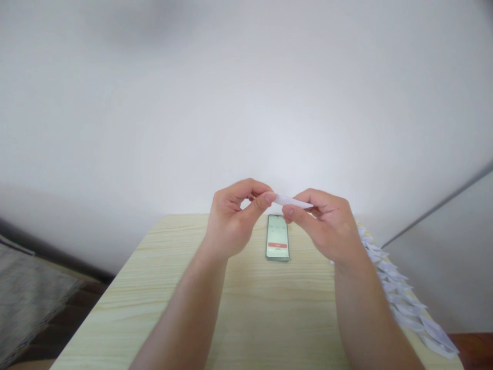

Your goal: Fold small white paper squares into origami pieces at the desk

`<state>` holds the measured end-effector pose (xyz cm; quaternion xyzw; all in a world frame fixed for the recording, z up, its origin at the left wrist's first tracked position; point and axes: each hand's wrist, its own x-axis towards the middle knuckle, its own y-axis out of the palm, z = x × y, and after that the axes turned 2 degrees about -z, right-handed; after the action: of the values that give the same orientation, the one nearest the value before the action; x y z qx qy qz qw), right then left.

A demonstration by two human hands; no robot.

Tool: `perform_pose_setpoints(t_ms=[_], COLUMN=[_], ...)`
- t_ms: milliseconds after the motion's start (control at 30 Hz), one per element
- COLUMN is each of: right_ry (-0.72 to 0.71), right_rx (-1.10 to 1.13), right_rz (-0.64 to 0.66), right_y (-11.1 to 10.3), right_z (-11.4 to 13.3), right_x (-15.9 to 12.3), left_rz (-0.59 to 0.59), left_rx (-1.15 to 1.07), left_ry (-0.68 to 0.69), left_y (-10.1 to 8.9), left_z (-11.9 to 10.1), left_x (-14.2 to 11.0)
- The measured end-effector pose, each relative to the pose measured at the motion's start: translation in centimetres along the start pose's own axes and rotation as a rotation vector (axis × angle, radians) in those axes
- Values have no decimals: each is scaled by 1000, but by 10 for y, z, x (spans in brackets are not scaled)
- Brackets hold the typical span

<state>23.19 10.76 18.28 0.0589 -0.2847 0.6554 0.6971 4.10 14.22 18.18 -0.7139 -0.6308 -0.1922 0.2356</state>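
Folded white paper (291, 201) sits just right of centre in the frame, held up between your two hands against the pale wall (246, 103). Your left hand (235, 222) pinches its left end between thumb and bent fingers; your right hand (327, 223) pinches it farther right, thumb on the near side and fingers behind.

Watch for uneven pulling: if one hand tugs harder, the sheet could skew along its crease or tear. You have it in mid-air with nothing under it, so a loosened pinch might let the layers spring apart or drop the paper towards the phone (278, 237), which lies below on the wooden table (246, 318). A wide swing of your right forearm (372, 313) could also disturb the white paper pieces (410, 308) lined up along the table's edge at the lower right.

As for its looks, it is plain white, small and narrow, tapering to a point at its right end. A faint line along it looks like a folded edge. Your left thumb and fingers cover the other end, and you cannot count the layers from this view.
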Motion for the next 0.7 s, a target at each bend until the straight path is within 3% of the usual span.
perform_pose_setpoints(t_ms=[200, 333, 567, 700], right_ry=[9, 23, 160, 266], right_rx=[61, 159, 66, 185], right_rz=[2, -49, -18, -35], right_y=[-9, -14, -3, 12], right_z=[9, 9, 6, -10], right_x=[-14, -36, -100, -134], left_rz=[1, 8, 36, 33], left_rx=[3, -8, -65, -60], left_ry=[33, 10, -169, -262], left_y=[4, 7, 7, 6], left_z=[-9, -11, 0, 14], left_x=[-5, -22, -94, -138])
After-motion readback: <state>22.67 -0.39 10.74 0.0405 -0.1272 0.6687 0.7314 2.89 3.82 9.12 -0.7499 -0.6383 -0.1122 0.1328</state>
